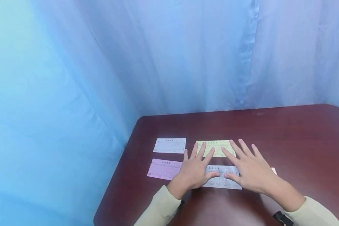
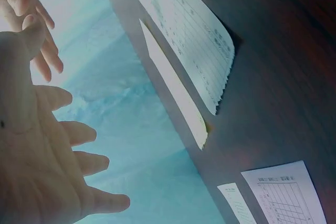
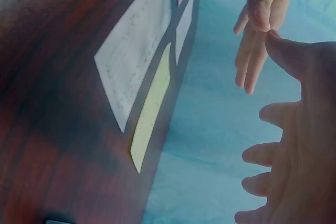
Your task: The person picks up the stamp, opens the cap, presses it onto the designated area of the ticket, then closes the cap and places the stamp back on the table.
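Paper slips (image 1: pixel 169 145) lie apart, inside the table edge (image 1: pixel 285 109).

Pale cream sleeves (image 1: pixel 312 212); black pieces (image 1: pixel 283 218) at cuffs (image 1: pixel 168 197), perhaps straps.

A yellow slip (image 1: pixel 218 145), a lilac-pink slip (image 1: pixel 162 169), a white slip (image 1: pixel 169 146) and a pale blue-grey slip (image 1: pixel 222 182), each bearing a dark printed heading over fine ruled lines, stand out against a deep reddish-brown worktop (image 1: pixel 299 135) with darker wood-grain streaks. Sky blue shades into soft lilac across the plain curtain (image 1: pixel 200 62), paling to aqua at upper left. The sleeves (image 1: pixel 161 205) are plain cream, the strap (image 1: pixel 282 218) at the right cuff black.
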Available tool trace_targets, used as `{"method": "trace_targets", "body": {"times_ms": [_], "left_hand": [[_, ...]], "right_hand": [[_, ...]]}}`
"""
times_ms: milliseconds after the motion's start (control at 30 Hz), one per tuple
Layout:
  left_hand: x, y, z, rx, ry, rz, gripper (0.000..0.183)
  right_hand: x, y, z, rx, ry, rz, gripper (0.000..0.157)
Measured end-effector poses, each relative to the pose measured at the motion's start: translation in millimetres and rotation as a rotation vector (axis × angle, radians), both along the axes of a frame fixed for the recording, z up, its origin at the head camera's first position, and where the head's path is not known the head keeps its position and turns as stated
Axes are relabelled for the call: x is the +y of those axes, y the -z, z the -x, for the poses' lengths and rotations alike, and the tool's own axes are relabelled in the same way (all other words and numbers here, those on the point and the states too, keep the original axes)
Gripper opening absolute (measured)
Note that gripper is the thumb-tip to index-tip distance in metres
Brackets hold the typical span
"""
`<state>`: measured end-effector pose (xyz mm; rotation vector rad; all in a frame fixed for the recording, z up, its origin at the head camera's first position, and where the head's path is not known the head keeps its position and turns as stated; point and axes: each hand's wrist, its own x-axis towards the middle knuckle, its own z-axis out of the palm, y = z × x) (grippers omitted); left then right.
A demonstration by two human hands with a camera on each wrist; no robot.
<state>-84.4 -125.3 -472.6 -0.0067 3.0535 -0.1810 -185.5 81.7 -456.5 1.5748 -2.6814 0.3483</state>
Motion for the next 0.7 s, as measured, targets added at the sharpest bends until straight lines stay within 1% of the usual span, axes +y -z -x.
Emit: {"method": "trace_targets", "body": {"times_ms": [167, 300, 433, 700], "left_hand": [[-8.4, -1.5, 9.0, 0.024, -0.002, 0.013, 0.086], [-12.5, -1.9, 16.9, 0.044, 0.013, 0.017, 0.086], [-15.9, -2.7, 23.8, 0.054, 0.014, 0.038, 0.086], [-16.1, -5.2, 31.2, 0.036, 0.025, 0.048, 0.087]], "right_hand": [[-8.5, 5.1, 9.7, 0.021, 0.005, 0.025, 0.084], [-12.3, 9.9, 17.5, 0.036, 0.033, 0.03, 0.086], [-14.5, 14.4, 25.3, 0.047, 0.052, 0.027, 0.087], [-16.2, 18.5, 31.7, 0.073, 0.053, 0.039, 0.087]]}}
